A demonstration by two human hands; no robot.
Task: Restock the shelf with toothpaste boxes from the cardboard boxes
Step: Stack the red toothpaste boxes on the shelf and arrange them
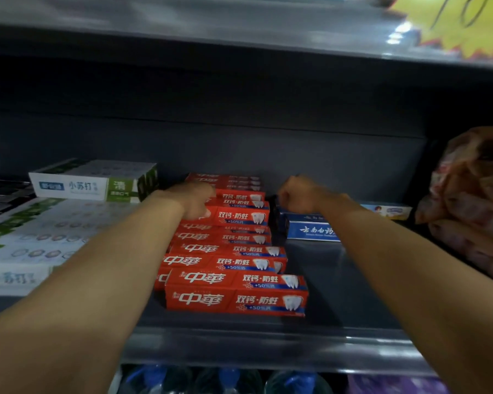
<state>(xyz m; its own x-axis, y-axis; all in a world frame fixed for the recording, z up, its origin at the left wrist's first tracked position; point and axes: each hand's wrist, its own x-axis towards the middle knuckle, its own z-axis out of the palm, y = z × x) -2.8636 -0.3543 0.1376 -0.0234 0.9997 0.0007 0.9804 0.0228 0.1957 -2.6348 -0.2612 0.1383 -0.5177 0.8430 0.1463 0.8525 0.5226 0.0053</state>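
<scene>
Several red toothpaste boxes [235,291] lie in stepped stacks down the middle of the dark shelf [268,336]. My left hand [194,201] reaches deep into the shelf and grips the left end of a red box [242,216] high in the stack. Just right of that stack, my right hand [299,194] is curled into a fist above the left end of a blue toothpaste box [310,230]. Whether it grips that box is hidden. No cardboard box is in view.
White-and-green toothpaste boxes [69,184] fill the shelf's left side. Pinkish wrapped packs [473,200] stand at the right, a pale box [387,210] behind my right forearm. Bare shelf floor lies in front of the blue box. Bottles [225,379] sit on the level below.
</scene>
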